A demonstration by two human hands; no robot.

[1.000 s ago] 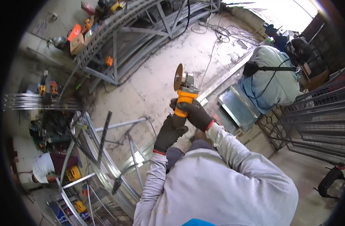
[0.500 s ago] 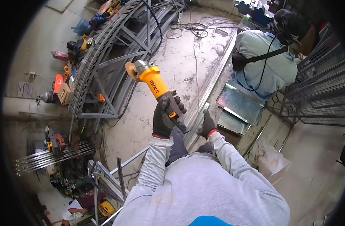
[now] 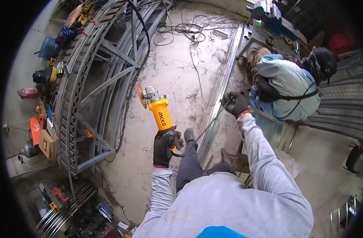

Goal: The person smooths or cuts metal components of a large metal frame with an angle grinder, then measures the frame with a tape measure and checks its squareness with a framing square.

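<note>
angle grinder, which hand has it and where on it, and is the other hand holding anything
The left hand grips the angle grinder by the rear of its yellow body. The right hand is closed on the grinder's black cord.

daylight, bright | fisheye edges, black vignette | floor glare | sharp

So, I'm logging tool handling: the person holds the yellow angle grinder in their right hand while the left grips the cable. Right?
Not quite: the head view shows the left hand holding the yellow angle grinder, while the right hand grips the cable.
</note>
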